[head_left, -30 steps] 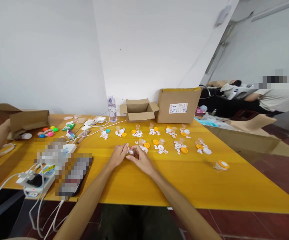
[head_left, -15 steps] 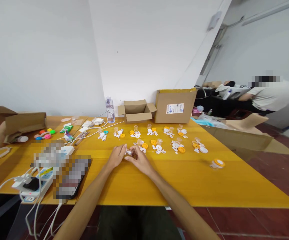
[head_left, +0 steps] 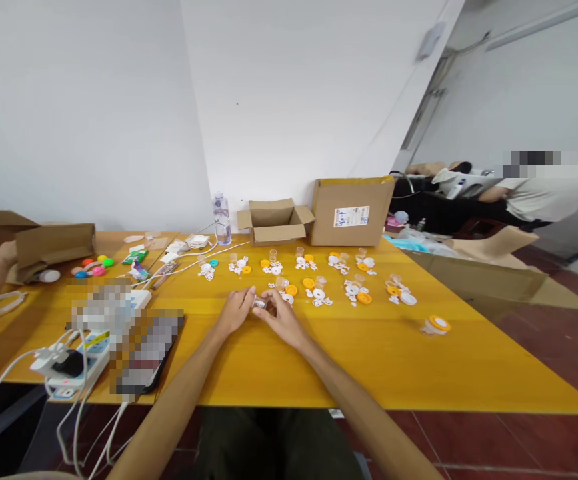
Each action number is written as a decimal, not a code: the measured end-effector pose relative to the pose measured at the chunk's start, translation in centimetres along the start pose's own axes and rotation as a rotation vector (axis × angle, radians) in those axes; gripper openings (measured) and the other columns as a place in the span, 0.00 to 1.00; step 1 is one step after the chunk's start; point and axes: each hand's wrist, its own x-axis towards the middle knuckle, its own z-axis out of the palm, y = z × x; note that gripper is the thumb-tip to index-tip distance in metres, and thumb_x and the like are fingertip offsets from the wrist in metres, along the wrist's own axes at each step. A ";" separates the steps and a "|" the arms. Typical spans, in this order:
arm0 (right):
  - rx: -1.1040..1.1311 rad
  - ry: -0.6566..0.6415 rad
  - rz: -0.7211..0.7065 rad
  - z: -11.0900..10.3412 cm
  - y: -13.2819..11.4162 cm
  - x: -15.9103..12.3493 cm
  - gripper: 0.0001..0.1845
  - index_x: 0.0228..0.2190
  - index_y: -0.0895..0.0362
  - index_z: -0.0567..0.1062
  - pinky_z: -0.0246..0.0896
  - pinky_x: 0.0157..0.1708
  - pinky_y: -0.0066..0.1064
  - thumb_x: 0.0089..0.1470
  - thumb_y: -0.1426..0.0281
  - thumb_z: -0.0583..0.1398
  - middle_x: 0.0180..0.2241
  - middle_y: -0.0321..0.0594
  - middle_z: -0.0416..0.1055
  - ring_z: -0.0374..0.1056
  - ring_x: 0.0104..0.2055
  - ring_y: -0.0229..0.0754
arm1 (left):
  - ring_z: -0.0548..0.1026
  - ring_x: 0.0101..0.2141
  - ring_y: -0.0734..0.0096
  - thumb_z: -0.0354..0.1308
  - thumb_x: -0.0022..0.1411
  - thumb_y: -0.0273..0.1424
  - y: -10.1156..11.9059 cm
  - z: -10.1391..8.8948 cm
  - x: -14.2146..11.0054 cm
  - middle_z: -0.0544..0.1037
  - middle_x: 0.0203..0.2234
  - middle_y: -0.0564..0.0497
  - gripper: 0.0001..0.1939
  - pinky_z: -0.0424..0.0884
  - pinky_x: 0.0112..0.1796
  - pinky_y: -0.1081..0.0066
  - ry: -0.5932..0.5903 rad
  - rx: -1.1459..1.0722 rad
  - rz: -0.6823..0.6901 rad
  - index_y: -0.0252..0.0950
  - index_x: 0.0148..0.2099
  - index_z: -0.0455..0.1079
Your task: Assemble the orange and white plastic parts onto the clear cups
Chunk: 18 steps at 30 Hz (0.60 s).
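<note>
Head view: the left hand [head_left: 235, 312] and right hand [head_left: 285, 319] pinch a small white piece [head_left: 259, 303] between their fingertips; it lies toward the left's two o'clock, the right's ten; neither is clearly nearer; its long axis is too small to tell.

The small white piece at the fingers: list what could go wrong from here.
The small white piece is held at the fingers of the left hand and right hand; it might slip onto the table.
A yellow ring and other small parts lie just beyond the right hand; a nudge could scatter them.
White cables hang over the table edge near the left forearm and might snag.
</note>
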 end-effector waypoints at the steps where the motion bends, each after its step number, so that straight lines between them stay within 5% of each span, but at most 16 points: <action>1: 0.013 -0.013 0.002 0.0 0.0 0.0 0.11 0.37 0.51 0.67 0.66 0.35 0.32 0.56 0.59 0.60 0.32 0.34 0.71 0.68 0.33 0.41 | 0.65 0.23 0.70 0.39 0.69 0.50 0.0 0.0 0.0 0.66 0.17 0.55 0.26 0.62 0.30 0.70 -0.003 0.001 0.004 0.40 0.24 0.59; 12: -0.053 0.039 -0.032 -0.1 -0.2 -0.1 0.13 0.37 0.51 0.67 0.65 0.40 0.35 0.51 0.63 0.64 0.35 0.34 0.72 0.68 0.37 0.42 | 0.62 0.22 0.71 0.38 0.68 0.52 0.0 0.0 0.1 0.64 0.16 0.56 0.28 0.59 0.27 0.70 0.002 -0.005 -0.009 0.40 0.23 0.57; 18: -0.034 -0.015 -0.007 -0.2 -0.5 0.0 0.08 0.37 0.51 0.68 0.64 0.36 0.33 0.58 0.61 0.58 0.33 0.34 0.72 0.68 0.34 0.42 | 0.62 0.22 0.72 0.38 0.68 0.51 0.2 -0.1 0.2 0.64 0.16 0.56 0.27 0.59 0.27 0.70 -0.001 -0.003 0.002 0.41 0.22 0.56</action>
